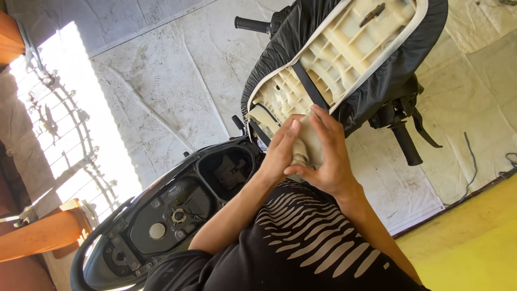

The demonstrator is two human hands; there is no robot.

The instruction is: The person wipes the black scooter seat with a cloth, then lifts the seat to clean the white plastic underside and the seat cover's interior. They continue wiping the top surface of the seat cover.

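My left hand (280, 153) and my right hand (328, 161) are both closed around a small beige pliable piece (308, 143), held together just below the lower edge of a raised scooter seat (344, 54). The seat is tipped up, showing its cream ribbed plastic underside, black straps and black cover. The thumb of my left hand presses on top of the beige piece; the fingers of my right hand wrap over its far side. What the piece is cannot be made out.
Below the hands the scooter's open under-seat compartment (226, 170) and a filler cap (157, 230) show. Black handlebar grips (406, 145) (252, 24) stick out. A dirty white sheet (161, 81) covers the floor, yellow floor (468, 237) lies right, a wooden bench (43, 231) left.
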